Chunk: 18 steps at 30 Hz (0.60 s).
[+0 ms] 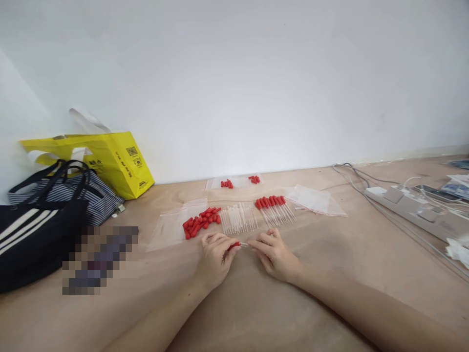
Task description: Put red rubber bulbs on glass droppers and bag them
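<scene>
My left hand (216,256) pinches a red cap (235,245) near the table's middle. From the right, my right hand (274,254) is closed on a thin clear stick (245,244), whose other end meets the red cap. Just beyond my left hand lies a pile of red caps (200,222) on a clear plastic bag (166,230). Beside the pile, several clear sticks (239,218) lie in a row. Farther right rests a row of sticks with red caps on their far ends (276,208).
Against the wall, a clear bag (240,182) holds or bears more red pieces. Flat clear bags (317,199) lie right of centre. A yellow bag (126,166) and a black bag (44,234) stand left. A power strip (414,208) with cables lies right.
</scene>
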{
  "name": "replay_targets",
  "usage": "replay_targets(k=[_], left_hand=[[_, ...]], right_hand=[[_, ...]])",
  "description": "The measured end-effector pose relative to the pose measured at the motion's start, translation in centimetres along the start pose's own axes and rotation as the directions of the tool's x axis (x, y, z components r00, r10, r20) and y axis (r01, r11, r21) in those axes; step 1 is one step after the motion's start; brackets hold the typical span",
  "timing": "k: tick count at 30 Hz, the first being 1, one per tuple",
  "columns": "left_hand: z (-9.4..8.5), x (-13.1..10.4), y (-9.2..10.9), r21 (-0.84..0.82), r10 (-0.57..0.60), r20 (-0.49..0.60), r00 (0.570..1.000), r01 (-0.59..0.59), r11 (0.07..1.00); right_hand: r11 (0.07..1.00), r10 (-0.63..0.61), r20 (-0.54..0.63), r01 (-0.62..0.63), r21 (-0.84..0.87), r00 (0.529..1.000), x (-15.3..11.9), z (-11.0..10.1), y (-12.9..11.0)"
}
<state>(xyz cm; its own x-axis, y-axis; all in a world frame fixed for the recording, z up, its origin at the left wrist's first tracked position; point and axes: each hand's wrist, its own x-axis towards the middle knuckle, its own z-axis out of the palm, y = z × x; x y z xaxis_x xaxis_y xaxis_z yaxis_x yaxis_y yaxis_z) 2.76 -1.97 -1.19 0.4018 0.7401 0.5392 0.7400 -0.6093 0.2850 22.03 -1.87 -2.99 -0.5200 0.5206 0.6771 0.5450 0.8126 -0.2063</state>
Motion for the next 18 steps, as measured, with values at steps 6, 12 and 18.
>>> replay_targets(k=[6,12,18], left_hand=[[-0.10,-0.27,0.11,-0.029,0.039,0.011,0.999,-0.039,0.999],[-0.16,-0.18,0.59,-0.056,0.092,0.053,0.994,-0.089,0.994],[-0.21,-0.18,0.79,-0.070,0.122,0.017,0.992,-0.121,0.990]], right_hand=[[0.992,-0.077,0.056,0.082,-0.098,0.995,0.27,-0.47,0.46],[0.964,-0.172,0.083,0.185,-0.192,0.982,0.37,-0.54,0.82],[0.962,-0.195,0.071,0.205,-0.179,0.978,0.70,-0.21,0.59]])
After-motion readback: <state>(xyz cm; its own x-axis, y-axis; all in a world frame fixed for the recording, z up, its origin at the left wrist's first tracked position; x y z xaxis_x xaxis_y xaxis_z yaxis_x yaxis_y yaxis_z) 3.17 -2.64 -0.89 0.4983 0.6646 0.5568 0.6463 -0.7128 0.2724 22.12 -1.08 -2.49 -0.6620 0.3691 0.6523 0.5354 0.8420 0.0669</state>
